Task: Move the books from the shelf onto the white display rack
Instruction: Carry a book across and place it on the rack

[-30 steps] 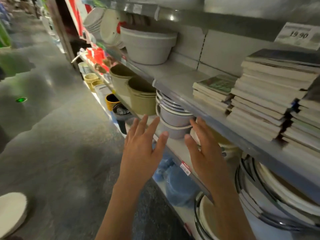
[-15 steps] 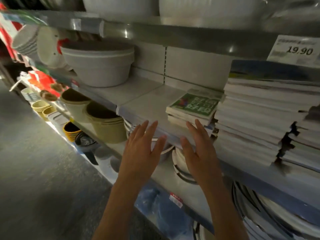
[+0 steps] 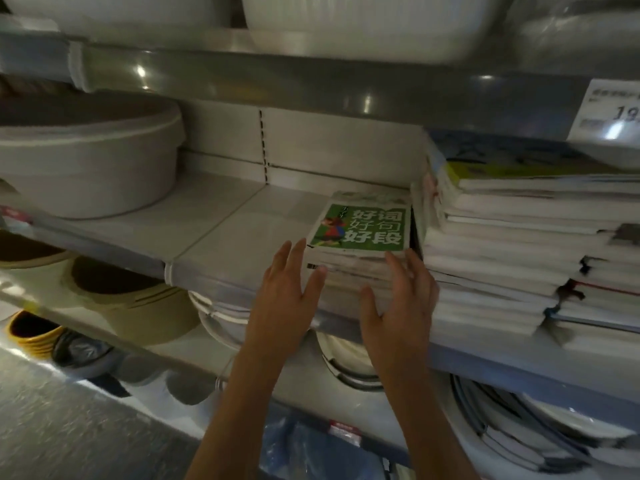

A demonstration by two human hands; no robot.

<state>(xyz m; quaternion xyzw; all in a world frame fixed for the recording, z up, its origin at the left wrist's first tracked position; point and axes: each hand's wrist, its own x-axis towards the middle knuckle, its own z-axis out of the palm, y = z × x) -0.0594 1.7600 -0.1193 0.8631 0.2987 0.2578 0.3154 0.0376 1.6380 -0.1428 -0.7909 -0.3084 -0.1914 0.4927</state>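
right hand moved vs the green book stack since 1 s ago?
Yes. The right hand has gone up and forward to the short stack with the green cover; its fingers now lie against the stack's front right edge, where earlier it was below the shelf lip.

Two hands, left hand point(image 3: 287, 299) and right hand point(image 3: 401, 306); three book stacks point(image 3: 360, 258); one price tag point(image 3: 609, 110).

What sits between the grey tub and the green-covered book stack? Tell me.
Only bare shelf separates the grey tub from the green-covered book stack, per the head view.
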